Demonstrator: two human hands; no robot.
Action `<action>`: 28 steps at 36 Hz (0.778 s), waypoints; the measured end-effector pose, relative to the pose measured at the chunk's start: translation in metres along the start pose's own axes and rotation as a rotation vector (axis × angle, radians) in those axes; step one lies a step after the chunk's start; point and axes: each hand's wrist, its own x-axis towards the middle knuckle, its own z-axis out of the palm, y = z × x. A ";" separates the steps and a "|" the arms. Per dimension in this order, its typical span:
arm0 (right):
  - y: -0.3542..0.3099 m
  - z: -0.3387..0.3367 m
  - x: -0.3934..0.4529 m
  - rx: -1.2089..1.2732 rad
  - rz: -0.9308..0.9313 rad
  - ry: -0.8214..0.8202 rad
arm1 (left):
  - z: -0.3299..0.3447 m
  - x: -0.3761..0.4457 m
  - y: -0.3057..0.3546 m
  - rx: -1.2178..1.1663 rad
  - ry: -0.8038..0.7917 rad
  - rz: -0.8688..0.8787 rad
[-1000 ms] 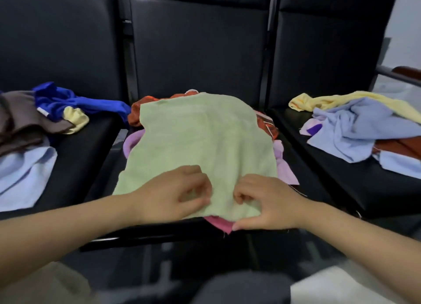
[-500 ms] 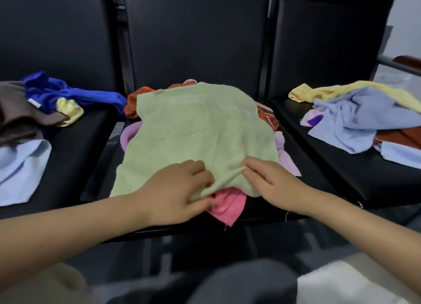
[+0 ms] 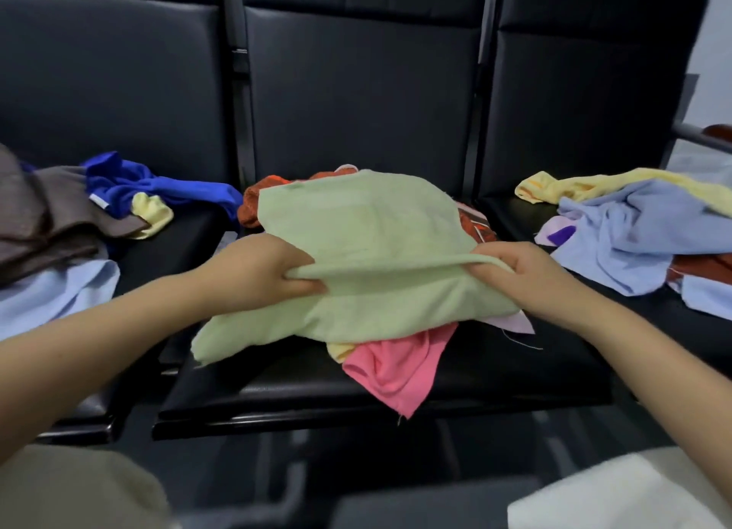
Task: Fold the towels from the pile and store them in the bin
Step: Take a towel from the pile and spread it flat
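The pale green towel [image 3: 368, 227] is soft, matt cloth with a faintly napped surface, as is the pink towel [image 3: 400, 364] beneath it. The black seats [image 3: 356, 93] look like smooth padded leatherette with a dull sheen.

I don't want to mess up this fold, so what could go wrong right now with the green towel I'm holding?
The green towel lies on a loose heap, so the pink cloth below may drag along or slip off the seat edge. The left hand and right hand pinch only the raised edge, so the near left corner, sagging toward the seat gap, may fold unevenly.
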 end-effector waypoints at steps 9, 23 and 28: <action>0.003 -0.008 -0.007 0.634 0.236 0.109 | -0.022 -0.012 -0.021 -0.422 0.069 -0.250; 0.006 0.011 -0.031 0.499 0.510 0.045 | 0.001 -0.039 0.010 -0.671 0.009 -0.319; 0.008 0.018 -0.042 0.407 0.533 -0.134 | 0.011 -0.055 0.023 -0.786 -0.144 -0.345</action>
